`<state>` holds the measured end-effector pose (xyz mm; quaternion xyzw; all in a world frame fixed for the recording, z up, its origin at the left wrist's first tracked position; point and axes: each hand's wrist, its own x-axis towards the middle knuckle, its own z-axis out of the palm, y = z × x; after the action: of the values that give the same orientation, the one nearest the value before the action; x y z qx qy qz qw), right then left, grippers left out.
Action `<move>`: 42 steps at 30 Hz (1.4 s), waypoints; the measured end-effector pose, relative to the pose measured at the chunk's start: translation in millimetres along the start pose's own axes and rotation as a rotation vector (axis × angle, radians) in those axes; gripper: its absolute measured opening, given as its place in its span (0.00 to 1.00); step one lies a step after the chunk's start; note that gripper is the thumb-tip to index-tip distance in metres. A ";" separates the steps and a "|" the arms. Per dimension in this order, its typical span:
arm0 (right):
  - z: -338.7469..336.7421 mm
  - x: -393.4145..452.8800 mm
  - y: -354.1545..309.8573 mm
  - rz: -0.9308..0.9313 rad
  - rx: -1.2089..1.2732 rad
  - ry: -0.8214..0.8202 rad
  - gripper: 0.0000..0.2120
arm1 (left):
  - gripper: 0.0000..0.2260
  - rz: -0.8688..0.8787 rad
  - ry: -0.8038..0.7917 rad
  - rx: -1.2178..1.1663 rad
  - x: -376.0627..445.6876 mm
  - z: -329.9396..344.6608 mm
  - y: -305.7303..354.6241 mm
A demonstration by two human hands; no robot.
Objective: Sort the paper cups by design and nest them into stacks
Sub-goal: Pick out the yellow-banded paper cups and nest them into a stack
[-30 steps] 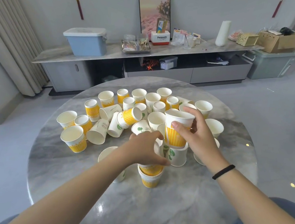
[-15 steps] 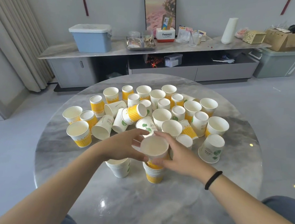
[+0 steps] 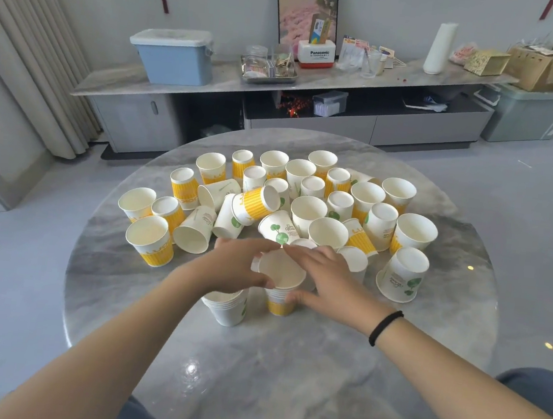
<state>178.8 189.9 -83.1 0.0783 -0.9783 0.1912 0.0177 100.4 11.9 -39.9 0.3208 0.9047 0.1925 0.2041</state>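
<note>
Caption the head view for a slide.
Both hands steady the yellow stack beside the green-leaf stack.

You have two stacks in front of you on the table [image 3: 281, 399]: a yellow stack [image 3: 279, 304] and, just at its 9 o'clock, a white leaf stack [image 3: 227, 309]. Past them, toward 12 o'clock, sit about thirty loose cups [image 3: 306, 206]. Some are yellow striped, some white with green leaves; I cannot count each kind. Your two hands, left [image 3: 237, 267] and right [image 3: 325, 280], are on the yellow stack.
</note>
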 end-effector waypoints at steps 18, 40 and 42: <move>-24.0 99.0 21.6 0.211 0.077 0.122 0.21 | 0.27 -0.454 0.299 -0.236 104.7 -44.6 -39.5; -47.3 55.6 100.2 0.650 0.014 -0.175 0.14 | 0.14 -0.316 0.450 -1.073 120.0 -40.2 -31.2; -46.9 54.3 101.8 0.639 0.064 -0.174 0.16 | 0.15 -0.297 0.453 -1.090 117.6 -41.8 -23.7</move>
<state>109.2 292.7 -74.0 -0.2158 -0.9447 0.2102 -0.1294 -15.7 63.2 -44.9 -0.0084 0.7318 0.6610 0.1660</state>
